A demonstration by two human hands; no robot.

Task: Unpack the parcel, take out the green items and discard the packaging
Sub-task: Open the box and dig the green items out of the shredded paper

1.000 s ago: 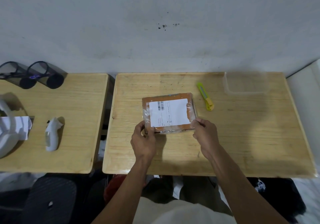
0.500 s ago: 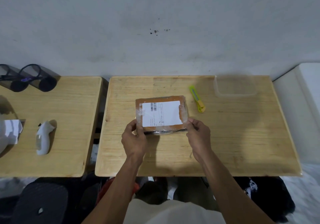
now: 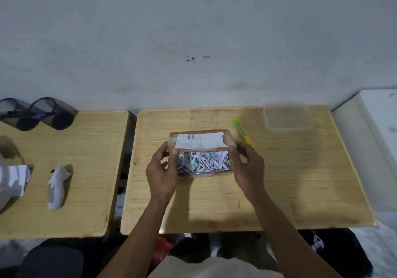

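A small brown cardboard parcel [image 3: 200, 141] with a white shipping label sits mid-table, its lid tilted up and back. Inside lies shredded white paper [image 3: 206, 163] with small green bits [image 3: 212, 155] showing among it. My left hand [image 3: 163, 170] grips the parcel's left end, thumb at the lid corner. My right hand [image 3: 247, 166] holds the right end, fingers on the lid's right corner. Both hands keep the lid raised above the filling.
A yellow-green utility knife [image 3: 243, 133] lies just right of the parcel. A clear plastic container [image 3: 287, 119] stands at the back right. The left table carries a white controller [image 3: 57, 186], dark mesh holders [image 3: 38, 113] and white paper [image 3: 14, 179].
The parcel lay shut and flat under both hands. Now its lid is swung up and back, and the shredded paper filling is exposed. The camera view has shifted slightly.
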